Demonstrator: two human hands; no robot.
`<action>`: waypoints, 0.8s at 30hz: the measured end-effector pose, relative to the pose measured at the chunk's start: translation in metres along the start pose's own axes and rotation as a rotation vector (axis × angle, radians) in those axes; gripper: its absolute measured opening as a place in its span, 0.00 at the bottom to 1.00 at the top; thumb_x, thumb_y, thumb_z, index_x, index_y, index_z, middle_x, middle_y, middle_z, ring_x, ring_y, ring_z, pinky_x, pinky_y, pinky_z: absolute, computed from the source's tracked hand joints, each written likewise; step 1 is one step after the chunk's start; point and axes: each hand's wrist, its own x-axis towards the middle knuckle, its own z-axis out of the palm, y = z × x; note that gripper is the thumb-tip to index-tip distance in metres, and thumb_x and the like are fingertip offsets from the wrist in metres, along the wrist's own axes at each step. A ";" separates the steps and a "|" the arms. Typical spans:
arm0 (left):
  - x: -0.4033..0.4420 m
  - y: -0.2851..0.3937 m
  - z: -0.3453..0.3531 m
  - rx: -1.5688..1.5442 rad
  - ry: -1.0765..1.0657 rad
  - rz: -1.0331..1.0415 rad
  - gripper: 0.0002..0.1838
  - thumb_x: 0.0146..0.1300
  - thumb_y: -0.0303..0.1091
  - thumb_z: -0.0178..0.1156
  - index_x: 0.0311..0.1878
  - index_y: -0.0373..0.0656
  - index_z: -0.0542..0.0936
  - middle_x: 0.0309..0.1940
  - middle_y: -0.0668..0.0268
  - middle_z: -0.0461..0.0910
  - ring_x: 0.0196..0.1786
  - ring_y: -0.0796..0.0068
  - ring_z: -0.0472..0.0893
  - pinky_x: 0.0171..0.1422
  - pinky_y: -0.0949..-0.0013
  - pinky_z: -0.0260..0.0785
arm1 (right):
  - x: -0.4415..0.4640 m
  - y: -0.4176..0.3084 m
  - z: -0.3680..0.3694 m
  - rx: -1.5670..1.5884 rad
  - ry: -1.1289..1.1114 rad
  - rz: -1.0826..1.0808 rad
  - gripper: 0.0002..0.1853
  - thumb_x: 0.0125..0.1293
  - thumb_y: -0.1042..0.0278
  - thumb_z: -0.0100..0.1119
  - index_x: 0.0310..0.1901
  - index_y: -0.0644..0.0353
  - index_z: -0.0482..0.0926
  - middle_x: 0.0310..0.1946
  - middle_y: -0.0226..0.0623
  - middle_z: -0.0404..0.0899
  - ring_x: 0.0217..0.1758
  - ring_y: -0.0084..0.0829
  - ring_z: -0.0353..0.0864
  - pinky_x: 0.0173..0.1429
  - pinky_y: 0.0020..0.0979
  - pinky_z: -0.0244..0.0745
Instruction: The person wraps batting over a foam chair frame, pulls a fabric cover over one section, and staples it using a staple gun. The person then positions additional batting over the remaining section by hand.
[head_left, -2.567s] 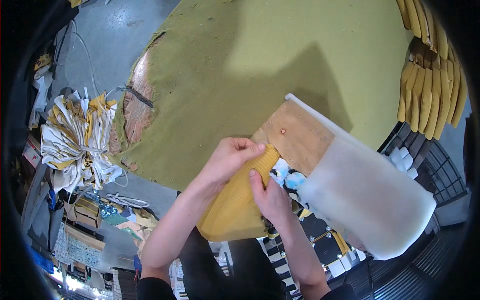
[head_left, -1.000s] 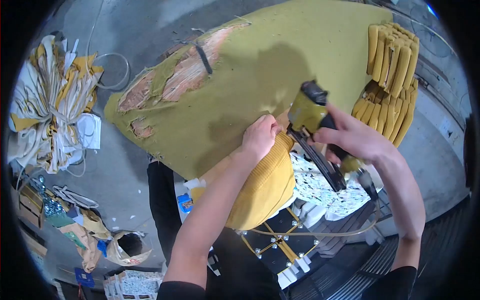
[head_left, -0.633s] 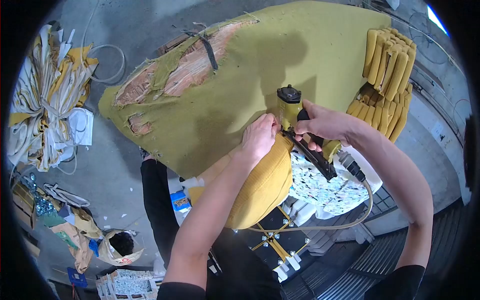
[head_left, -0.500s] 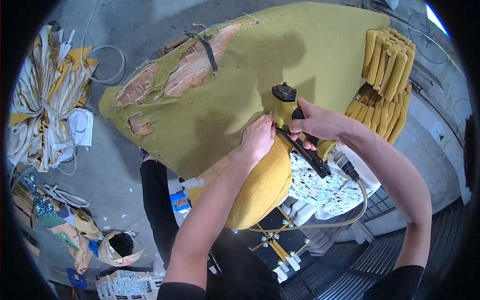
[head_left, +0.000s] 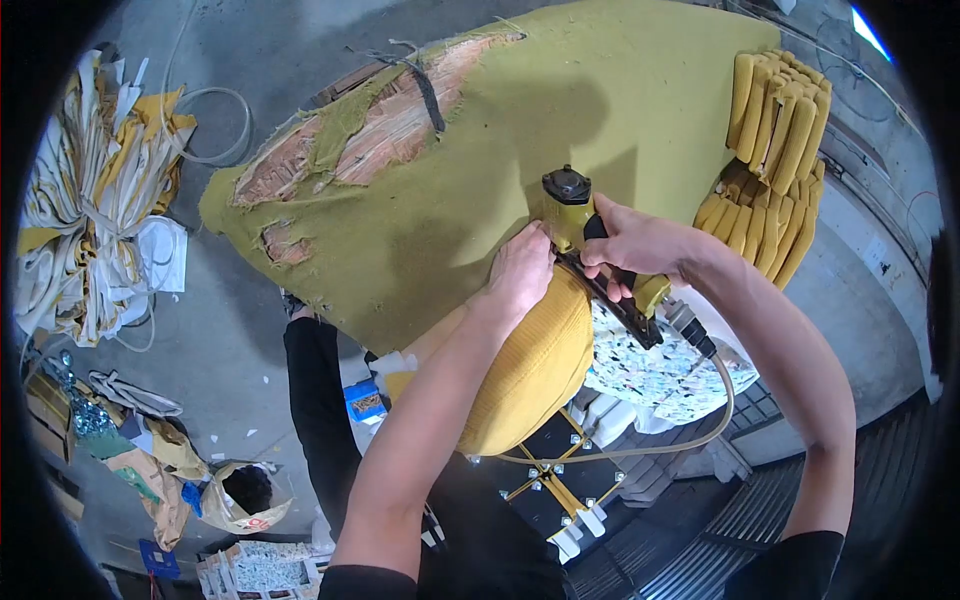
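My right hand (head_left: 638, 240) is wrapped around the grip of a yellow and black pneumatic staple gun (head_left: 572, 212), which has an air hose at its rear end. The gun's front end rests at the upper edge of a piece padded in yellow ribbed fabric (head_left: 530, 365). Close beside the gun, my left hand (head_left: 524, 268) is closed with its fingers on that fabric edge. Its fingertips are partly hidden by the gun and the hand itself. Beneath both hands lies a board covered in worn olive cloth (head_left: 620, 110), torn open at its left side.
Stacks of folded yellow fabric pieces (head_left: 780, 120) sit at the board's right end. Speckled foam (head_left: 660, 375) lies below the gun. The air hose (head_left: 640, 452) loops under the work. On the left are a tied fabric bundle (head_left: 95, 210), a blue box (head_left: 364, 402) and a bag (head_left: 245, 495).
The view has shifted slightly. The yellow padded piece and my left hand appear a little further right; the staple gun stays at the fabric edge in my right hand.
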 end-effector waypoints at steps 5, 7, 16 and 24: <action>0.003 -0.015 0.001 0.033 0.036 0.096 0.09 0.68 0.22 0.58 0.50 0.36 0.79 0.51 0.46 0.82 0.53 0.38 0.82 0.58 0.48 0.77 | -0.007 0.004 0.007 0.077 -0.008 -0.002 0.30 0.73 0.73 0.59 0.71 0.59 0.57 0.38 0.37 0.77 0.27 0.25 0.81 0.29 0.29 0.79; -0.002 -0.014 -0.022 -0.197 -0.144 0.060 0.08 0.70 0.22 0.57 0.50 0.34 0.81 0.46 0.49 0.86 0.48 0.45 0.85 0.56 0.56 0.78 | -0.040 0.003 0.025 0.082 0.079 -0.196 0.31 0.73 0.72 0.60 0.72 0.60 0.57 0.35 0.36 0.79 0.26 0.23 0.80 0.28 0.27 0.77; -0.214 -0.060 -0.170 -0.433 0.666 -0.172 0.09 0.81 0.34 0.58 0.52 0.41 0.83 0.33 0.76 0.77 0.33 0.88 0.69 0.39 0.78 0.63 | -0.118 0.117 0.196 -0.010 0.597 -0.443 0.47 0.68 0.73 0.68 0.82 0.63 0.49 0.53 0.68 0.82 0.59 0.66 0.84 0.61 0.55 0.79; -0.308 -0.094 -0.056 -0.753 0.531 -0.363 0.12 0.82 0.36 0.56 0.53 0.39 0.83 0.44 0.72 0.84 0.47 0.83 0.79 0.58 0.75 0.71 | 0.013 0.235 0.279 -0.279 1.102 -0.557 0.45 0.66 0.84 0.62 0.80 0.76 0.47 0.71 0.70 0.64 0.74 0.66 0.67 0.76 0.52 0.67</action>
